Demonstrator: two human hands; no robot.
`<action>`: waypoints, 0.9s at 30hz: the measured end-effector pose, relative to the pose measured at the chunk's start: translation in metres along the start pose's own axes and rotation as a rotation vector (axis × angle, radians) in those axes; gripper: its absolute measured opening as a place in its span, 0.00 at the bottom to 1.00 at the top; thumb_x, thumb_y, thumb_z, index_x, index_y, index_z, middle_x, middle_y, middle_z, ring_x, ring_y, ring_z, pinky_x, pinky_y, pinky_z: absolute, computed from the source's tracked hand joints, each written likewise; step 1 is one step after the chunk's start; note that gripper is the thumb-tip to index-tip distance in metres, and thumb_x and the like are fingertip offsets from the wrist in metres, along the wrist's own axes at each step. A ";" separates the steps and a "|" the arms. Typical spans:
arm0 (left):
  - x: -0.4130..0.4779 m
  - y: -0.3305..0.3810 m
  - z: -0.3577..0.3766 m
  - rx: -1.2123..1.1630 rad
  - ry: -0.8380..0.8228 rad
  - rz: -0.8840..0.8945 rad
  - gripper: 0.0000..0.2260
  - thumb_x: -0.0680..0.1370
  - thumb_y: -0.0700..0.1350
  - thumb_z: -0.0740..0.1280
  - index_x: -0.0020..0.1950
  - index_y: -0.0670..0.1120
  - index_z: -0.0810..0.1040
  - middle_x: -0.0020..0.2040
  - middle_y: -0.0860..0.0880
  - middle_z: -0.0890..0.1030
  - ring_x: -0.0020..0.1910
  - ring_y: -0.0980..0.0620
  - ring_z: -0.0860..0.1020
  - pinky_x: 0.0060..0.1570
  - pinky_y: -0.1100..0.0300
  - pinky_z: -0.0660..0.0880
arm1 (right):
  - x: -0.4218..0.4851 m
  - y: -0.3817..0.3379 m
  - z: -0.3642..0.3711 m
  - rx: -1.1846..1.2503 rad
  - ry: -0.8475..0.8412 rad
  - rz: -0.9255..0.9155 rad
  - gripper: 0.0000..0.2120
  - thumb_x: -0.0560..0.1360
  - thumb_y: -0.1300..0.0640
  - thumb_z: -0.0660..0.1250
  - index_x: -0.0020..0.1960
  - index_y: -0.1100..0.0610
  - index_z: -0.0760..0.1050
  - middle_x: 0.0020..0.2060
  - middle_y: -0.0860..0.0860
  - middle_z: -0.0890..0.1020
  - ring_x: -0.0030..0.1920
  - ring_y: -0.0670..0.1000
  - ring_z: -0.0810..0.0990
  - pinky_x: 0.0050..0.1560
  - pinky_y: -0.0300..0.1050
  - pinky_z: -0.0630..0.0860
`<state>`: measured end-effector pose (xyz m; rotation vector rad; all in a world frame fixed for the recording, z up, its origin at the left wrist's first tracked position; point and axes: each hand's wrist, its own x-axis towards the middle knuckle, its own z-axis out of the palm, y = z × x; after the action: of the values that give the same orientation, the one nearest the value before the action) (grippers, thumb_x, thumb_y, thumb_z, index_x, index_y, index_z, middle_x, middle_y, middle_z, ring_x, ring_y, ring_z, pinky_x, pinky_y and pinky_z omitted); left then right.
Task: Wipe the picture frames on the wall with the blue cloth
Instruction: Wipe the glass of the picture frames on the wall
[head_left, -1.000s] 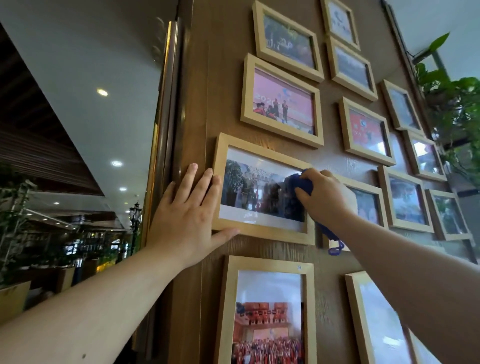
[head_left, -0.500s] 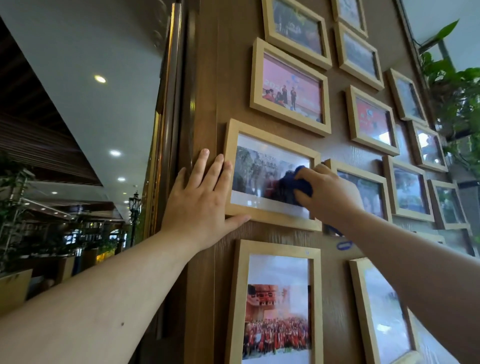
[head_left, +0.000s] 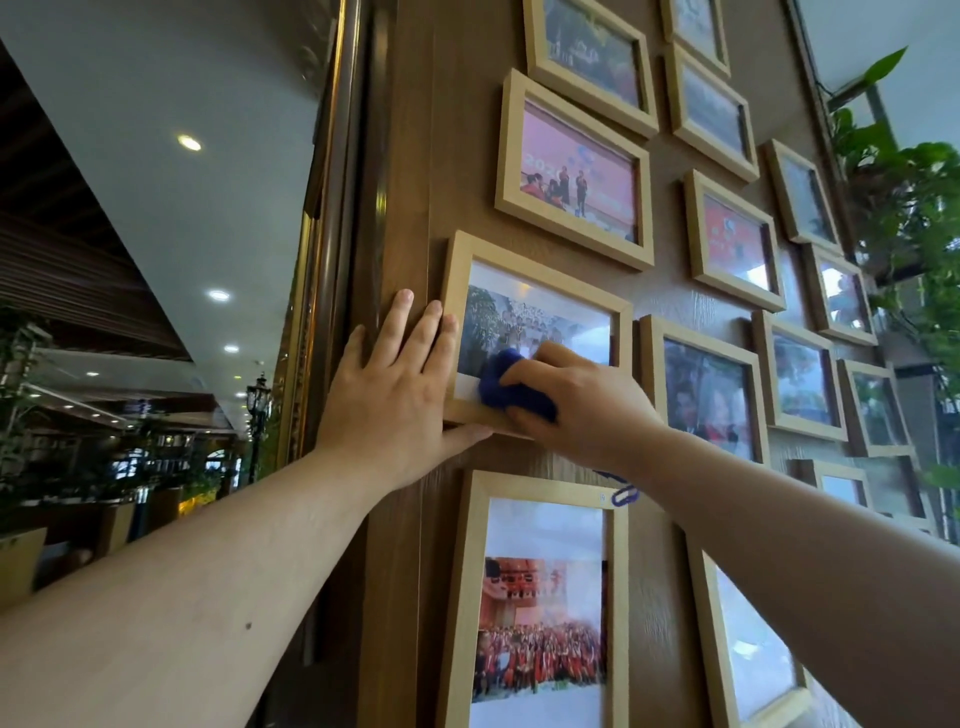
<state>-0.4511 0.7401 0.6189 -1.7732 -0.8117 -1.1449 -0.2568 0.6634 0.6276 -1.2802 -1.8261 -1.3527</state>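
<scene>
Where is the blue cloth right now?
The blue cloth is bunched in the right hand, pressed on the lower-left glass of the middle light-wood frame, beside the left hand steadying that frame.

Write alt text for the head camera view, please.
A right hand presses a blue cloth on a wooden picture frame's glass, while the left hand steadies its left edge. More frames cover the wooden wall.
</scene>
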 end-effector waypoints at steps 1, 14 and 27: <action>0.000 0.000 0.000 0.002 -0.004 -0.001 0.46 0.70 0.74 0.52 0.77 0.44 0.51 0.78 0.44 0.56 0.77 0.43 0.46 0.69 0.36 0.62 | -0.005 0.008 0.000 -0.019 -0.020 0.022 0.17 0.75 0.46 0.64 0.62 0.46 0.69 0.53 0.50 0.75 0.41 0.48 0.73 0.36 0.43 0.73; -0.001 0.001 -0.002 0.068 -0.067 0.006 0.47 0.69 0.76 0.45 0.77 0.45 0.48 0.79 0.43 0.51 0.77 0.43 0.44 0.72 0.35 0.50 | -0.062 0.064 -0.012 -0.135 -0.146 0.311 0.15 0.76 0.45 0.61 0.61 0.48 0.68 0.52 0.50 0.75 0.42 0.51 0.77 0.40 0.51 0.78; 0.066 0.136 0.012 0.082 -0.059 0.236 0.42 0.73 0.72 0.45 0.77 0.45 0.45 0.79 0.44 0.47 0.77 0.46 0.42 0.74 0.39 0.45 | -0.076 0.168 -0.006 -0.072 0.049 0.392 0.15 0.76 0.46 0.62 0.61 0.49 0.71 0.52 0.51 0.76 0.39 0.51 0.72 0.30 0.40 0.62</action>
<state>-0.3067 0.6979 0.6355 -1.7875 -0.6532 -0.8965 -0.0748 0.6381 0.6382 -1.5319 -1.4088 -1.2263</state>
